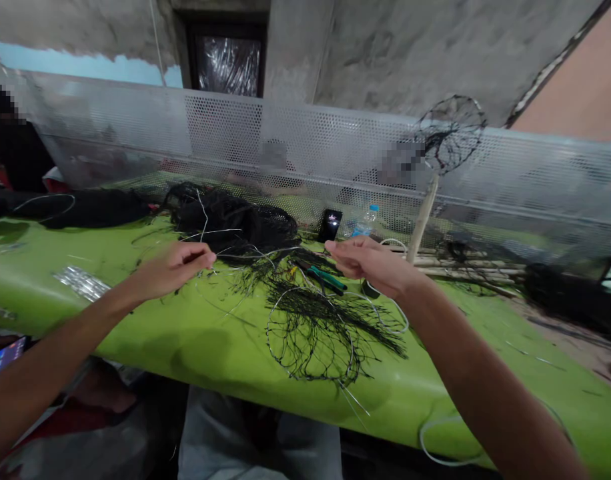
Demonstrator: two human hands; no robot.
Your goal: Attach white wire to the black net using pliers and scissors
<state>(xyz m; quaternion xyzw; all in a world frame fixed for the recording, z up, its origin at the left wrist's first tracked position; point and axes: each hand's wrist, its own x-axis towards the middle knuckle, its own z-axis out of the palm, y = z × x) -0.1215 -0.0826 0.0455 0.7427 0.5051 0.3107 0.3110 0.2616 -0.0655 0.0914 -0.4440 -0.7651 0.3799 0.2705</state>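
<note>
A thin metal wire (265, 253) stretches between my two hands above the green table. Its left end is pinched between the thumb and fingers of my left hand (178, 270). My right hand (370, 261) is closed in a pinch at the wire's other end, though the exact contact is hard to see. Below them lies a wire hoop with black netting (313, 340) knotted around it. Green-handled pliers (328, 279) rest just behind the netting, close to my right hand. A heap of black net (230, 217) sits beyond my hands.
A perforated metal panel (305, 133) stands along the back of the green table (225, 360). Near it are a phone (329, 225) and a water bottle (370, 220). A netted hoop (453, 133) rises on a wooden stick (423, 220). Silvery strips (80, 281) lie left.
</note>
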